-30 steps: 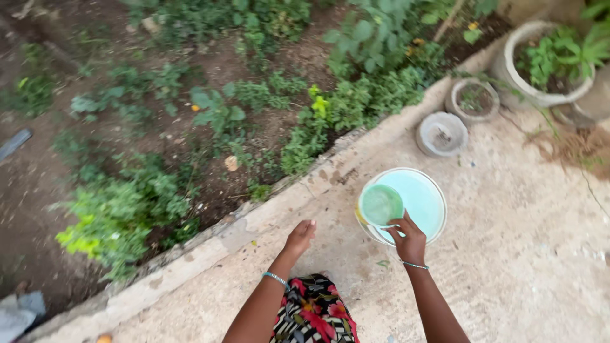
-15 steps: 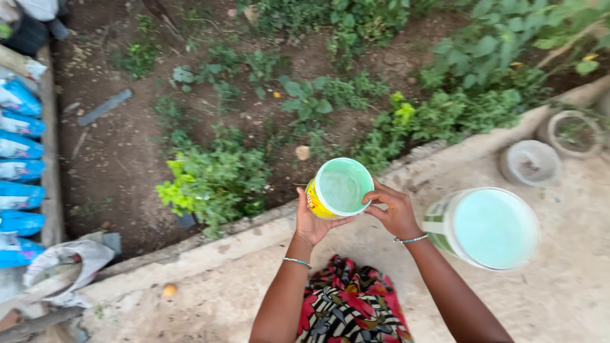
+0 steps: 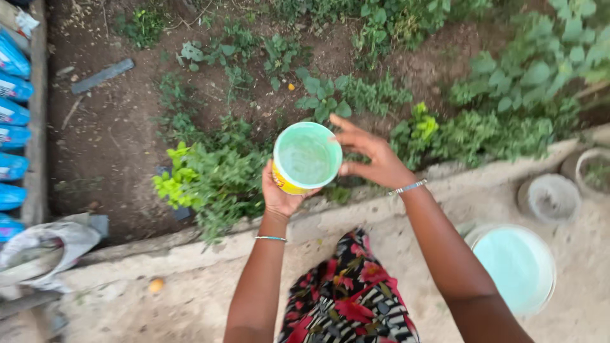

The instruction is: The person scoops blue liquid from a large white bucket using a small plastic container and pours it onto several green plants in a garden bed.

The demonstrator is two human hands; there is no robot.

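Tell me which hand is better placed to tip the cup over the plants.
Left. The left hand cradles the cup from beneath and carries its weight above the plants. The right hand only steadies the rim with its fingers, so it likely guides.

blue bags (image 3: 13, 127) cut by left edge, pot (image 3: 594, 174) cropped right
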